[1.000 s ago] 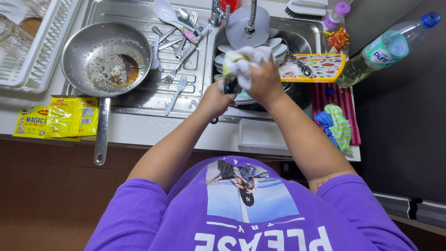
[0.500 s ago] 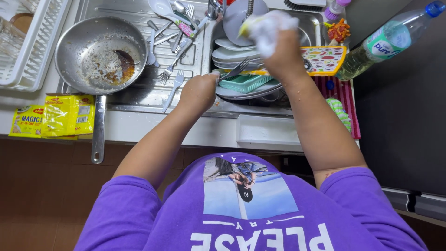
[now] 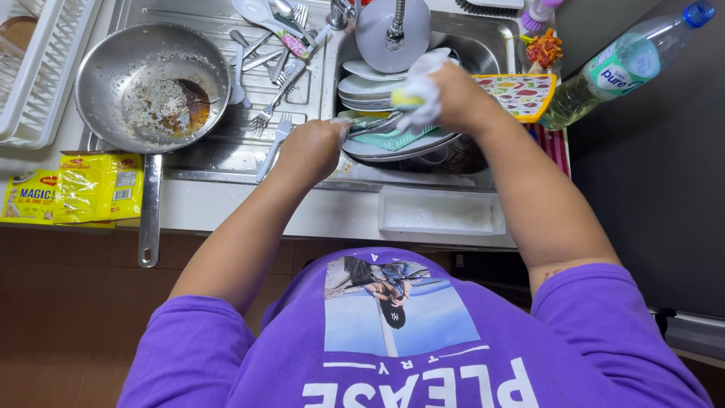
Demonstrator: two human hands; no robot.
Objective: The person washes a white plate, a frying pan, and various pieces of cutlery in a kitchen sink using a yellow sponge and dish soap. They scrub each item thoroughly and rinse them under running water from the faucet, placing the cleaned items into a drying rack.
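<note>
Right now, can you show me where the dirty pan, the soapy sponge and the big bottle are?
Dirty pan (image 3: 151, 87), head view: the greasy inside bottom.
Soapy sponge (image 3: 418, 94), head view: its foamy white side, in the right hand.
Big bottle (image 3: 619, 68), head view: its label.

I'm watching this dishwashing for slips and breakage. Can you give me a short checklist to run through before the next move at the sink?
1. Left hand has a firm hold on the utensil over the sink: ok, fist closed around its handle.
2. Right hand holds the soapy sponge: ok.
3. Stack of plates in the sink sits steady: cannot tell, plates lean and overlap.
4. Dirty frying pan is fully supported: not ok, its handle juts past the counter edge.
5. Loose forks and spoons on the drainboard are clear of the hands: ok.
</note>
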